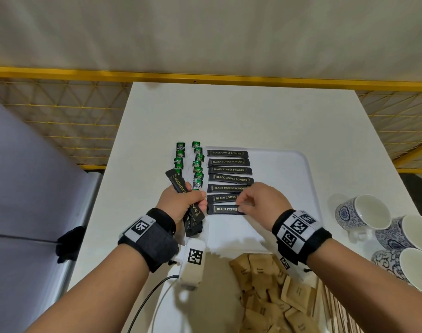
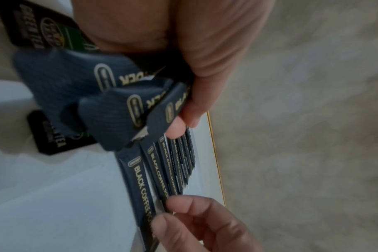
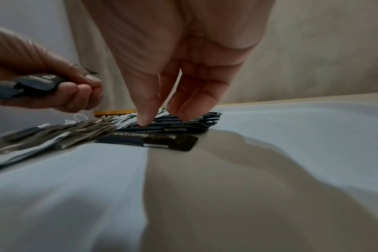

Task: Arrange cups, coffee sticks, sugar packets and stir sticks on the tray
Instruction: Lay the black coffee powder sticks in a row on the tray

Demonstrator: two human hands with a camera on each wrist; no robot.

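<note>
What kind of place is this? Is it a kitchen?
Probably not a kitchen: more likely a fenced-off work area with a coffee set-up. A plain white table stands by a yellow mesh fence, with black coffee sticks and patterned cups.

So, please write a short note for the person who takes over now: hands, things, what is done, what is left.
Left hand grips a bundle of black coffee sticks.
Right hand pinches the nearest stick of the row of seven on the tray.
Green packets lie left of that row.
Done: part of the coffee row.
Left: the held sticks, brown sugar packets, cups, wooden stir sticks.
</note>
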